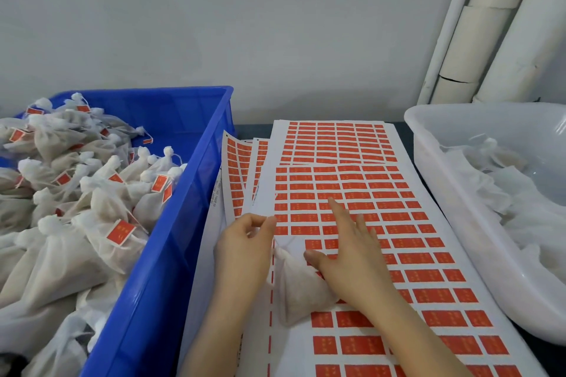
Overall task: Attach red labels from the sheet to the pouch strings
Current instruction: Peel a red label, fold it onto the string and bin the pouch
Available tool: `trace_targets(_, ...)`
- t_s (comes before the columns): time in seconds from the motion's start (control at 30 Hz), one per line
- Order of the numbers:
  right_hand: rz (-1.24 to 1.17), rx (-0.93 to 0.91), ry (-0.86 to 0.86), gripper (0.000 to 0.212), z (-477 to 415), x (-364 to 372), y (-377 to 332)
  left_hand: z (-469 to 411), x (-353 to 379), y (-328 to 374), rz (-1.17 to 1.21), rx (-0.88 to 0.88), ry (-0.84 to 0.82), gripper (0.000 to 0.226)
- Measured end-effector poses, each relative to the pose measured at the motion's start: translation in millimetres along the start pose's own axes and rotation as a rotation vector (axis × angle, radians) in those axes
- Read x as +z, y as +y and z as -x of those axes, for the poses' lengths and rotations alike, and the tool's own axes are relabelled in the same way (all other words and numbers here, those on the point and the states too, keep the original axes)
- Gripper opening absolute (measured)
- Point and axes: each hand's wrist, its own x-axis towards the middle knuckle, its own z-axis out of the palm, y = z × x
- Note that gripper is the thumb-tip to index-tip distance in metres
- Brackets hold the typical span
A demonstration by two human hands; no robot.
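A white mesh pouch (295, 288) lies on the top sheet of red labels (407, 242), between my two hands. My left hand (245, 249) has its thumb and fingers pinched together near the pouch's top, where the thin string (283, 242) runs; whether they hold it is unclear. My right hand (349, 249) lies flat with straight fingers on the sheet, index finger stretched toward the label rows, thumb touching the pouch. Part of the label row beside the pouch is bare.
A blue crate (196, 193) on the left is piled with labelled pouches (92, 193). A translucent white tub (453, 193) on the right holds unlabelled pouches. More label sheets (242, 168) fan out underneath. White pipes (490, 24) stand against the wall at back right.
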Motion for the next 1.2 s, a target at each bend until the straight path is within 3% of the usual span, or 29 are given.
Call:
trace_targets(0.23, -0.073, 0.030, -0.019, 0.094, 5.6, -2.2, 0.7, -4.1, -6.3, 1.1, 0.078, -0.042, 0.023, 0.007)
trace_targets(0.43, -0.150, 0.041, -0.003, 0.095, 6.5, -9.2, -0.1, -3.0, -5.9, 2.1, 0.125, -0.060, -0.071, 0.008)
trace_targets(0.67, -0.149, 0.048, 0.042, 0.062, 0.2, -30.5, -0.7, 0.3, -9.4, 2.2, 0.255, -0.058, -0.133, 0.007)
trace_targets(0.93, -0.150, -0.211, 0.210, 0.040, 0.8, -35.5, -42.4, 3.3, -11.4, 5.9, 0.474, -0.011, -0.129, 0.014)
trace_targets(1.07, -0.314, -0.268, 0.143, 0.045, 11.9, -27.6, -54.0, 5.9, -11.0, 7.9, 0.559, 0.031, -0.145, 0.021)
trace_targets(1.2, -0.431, -0.225, 0.179, 0.031, 18.3, -22.8, -53.7, 6.7, -10.6, 6.2, 0.598, 0.024, -0.159, 0.020)
